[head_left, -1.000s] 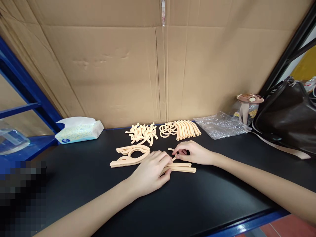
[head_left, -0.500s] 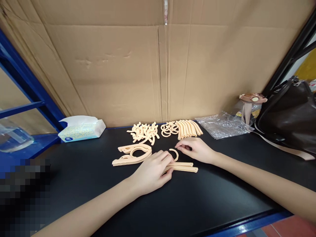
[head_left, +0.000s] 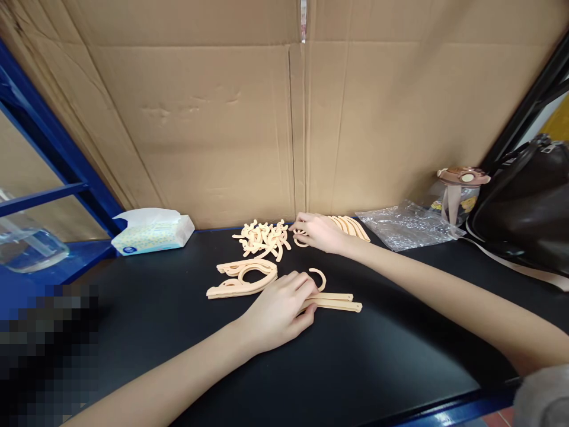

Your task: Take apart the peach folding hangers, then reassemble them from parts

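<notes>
My left hand rests on the black table, fingers curled over the near end of two straight peach plastic bars with a small hook at their top. My right hand reaches to the back of the table. Its fingertips pinch at a cluster of peach hook rings beside a row of curved peach arms. A pile of small peach connector pieces lies just left of that hand. Folded peach hangers lie stacked left of my left hand.
A tissue pack sits at the back left. A crumpled clear plastic bag, a lidded drinking bottle and a dark brown handbag stand at the back right. Cardboard walls the back. Blue shelf frame rises at left.
My right hand left the small hook by the bars and moved back to the hook rings at the rear. My left hand stayed on the bars.
</notes>
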Demonstrator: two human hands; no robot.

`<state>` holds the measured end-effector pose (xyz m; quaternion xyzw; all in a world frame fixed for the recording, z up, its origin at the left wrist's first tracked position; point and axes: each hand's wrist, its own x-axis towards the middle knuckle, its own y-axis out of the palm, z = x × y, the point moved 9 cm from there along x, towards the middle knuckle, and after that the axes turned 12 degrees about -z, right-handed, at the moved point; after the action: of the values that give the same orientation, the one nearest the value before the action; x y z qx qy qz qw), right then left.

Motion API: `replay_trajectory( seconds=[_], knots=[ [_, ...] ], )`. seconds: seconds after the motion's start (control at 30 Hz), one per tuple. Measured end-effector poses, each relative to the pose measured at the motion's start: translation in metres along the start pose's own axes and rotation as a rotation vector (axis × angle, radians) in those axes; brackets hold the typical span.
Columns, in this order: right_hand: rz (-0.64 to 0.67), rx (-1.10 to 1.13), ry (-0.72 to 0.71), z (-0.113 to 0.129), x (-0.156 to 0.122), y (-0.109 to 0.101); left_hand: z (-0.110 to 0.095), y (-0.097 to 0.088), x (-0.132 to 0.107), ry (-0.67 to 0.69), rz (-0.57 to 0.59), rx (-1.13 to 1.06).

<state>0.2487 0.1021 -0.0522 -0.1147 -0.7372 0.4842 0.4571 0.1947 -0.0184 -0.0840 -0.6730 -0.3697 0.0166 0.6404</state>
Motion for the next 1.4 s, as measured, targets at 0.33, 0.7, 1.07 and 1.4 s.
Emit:
replay_trajectory(
  seconds=[0.33, 0.7, 1.07, 1.4],
  knots=[
    [0.039, -0.102, -0.178, 0.020, 0.030, 0.034, 0.000, 0.001, 0.000, 0.004, 0.000, -0.001],
    [-0.039, -0.179, -0.223, 0.021, 0.020, -0.001, 0.000, 0.000, 0.000, -0.002, 0.001, 0.002],
    [-0.249, -0.199, -0.192, 0.013, -0.102, -0.089, 0.000, 0.001, 0.000, -0.024, 0.013, -0.011],
    [-0.166, -0.095, -0.026, -0.015, -0.156, -0.078, 0.002, 0.003, 0.000, -0.040, 0.040, -0.010]
  ],
)
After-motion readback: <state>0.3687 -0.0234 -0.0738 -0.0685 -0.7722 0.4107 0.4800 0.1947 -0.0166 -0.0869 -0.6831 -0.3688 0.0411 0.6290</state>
